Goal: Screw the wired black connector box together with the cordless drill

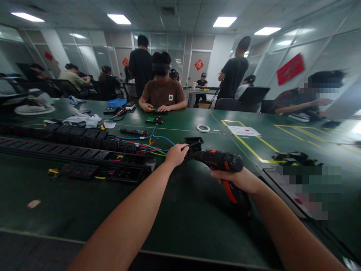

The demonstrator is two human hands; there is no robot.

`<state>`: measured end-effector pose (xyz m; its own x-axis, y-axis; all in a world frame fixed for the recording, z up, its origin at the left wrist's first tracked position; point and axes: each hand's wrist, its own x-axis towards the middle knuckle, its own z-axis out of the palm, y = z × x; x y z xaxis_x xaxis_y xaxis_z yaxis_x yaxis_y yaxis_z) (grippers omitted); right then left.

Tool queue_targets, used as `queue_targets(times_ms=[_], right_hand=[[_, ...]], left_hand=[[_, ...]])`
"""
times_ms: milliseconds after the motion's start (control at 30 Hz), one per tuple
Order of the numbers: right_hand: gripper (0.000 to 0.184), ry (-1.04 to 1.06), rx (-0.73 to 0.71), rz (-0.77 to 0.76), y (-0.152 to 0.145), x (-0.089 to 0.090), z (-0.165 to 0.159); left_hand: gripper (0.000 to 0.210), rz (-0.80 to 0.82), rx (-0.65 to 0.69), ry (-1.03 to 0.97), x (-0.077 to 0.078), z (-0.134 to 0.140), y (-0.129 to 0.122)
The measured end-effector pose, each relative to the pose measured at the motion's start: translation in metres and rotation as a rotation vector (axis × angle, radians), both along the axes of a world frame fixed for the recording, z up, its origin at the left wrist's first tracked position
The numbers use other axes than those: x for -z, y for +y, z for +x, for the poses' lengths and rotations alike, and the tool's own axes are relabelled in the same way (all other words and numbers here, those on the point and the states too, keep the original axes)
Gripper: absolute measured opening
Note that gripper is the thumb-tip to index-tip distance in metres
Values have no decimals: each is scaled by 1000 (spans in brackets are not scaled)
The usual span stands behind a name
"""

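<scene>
My right hand (237,180) is wrapped round the grip of a black and orange cordless drill (220,160), which points left. The drill's tip is at a small black plastic housing (195,143) in the middle of the table. My left hand (177,154) is closed on the near left side of that housing; its fingertips partly hide the spot where the drill meets it. Blue, red and green wires (153,148) run from the left towards the housing. They come from a long row of black sockets (84,137) beside a long black power strip (56,149).
A short socket piece (80,170) lies nearer me at left. Beyond are a dark pen-shaped tool (134,132), a green circuit board (154,119) and a white tape roll (203,128). Black parts (296,158) lie at right. A co-worker (163,90) sits opposite.
</scene>
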<state>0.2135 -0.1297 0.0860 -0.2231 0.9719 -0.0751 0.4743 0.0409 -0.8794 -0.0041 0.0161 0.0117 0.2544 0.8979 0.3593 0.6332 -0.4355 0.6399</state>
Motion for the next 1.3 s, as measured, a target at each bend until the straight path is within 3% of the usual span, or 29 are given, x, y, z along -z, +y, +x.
queue_targets(times_ms=[867,1300], right_hand=[[33,-97,9,-4,-3,-4,-4],[38,-37,30,-23,-4,-5,-3]], left_hand=[[41,7,7,-18,2,1,1],[42,-7,4,-8,-1,0,-1]])
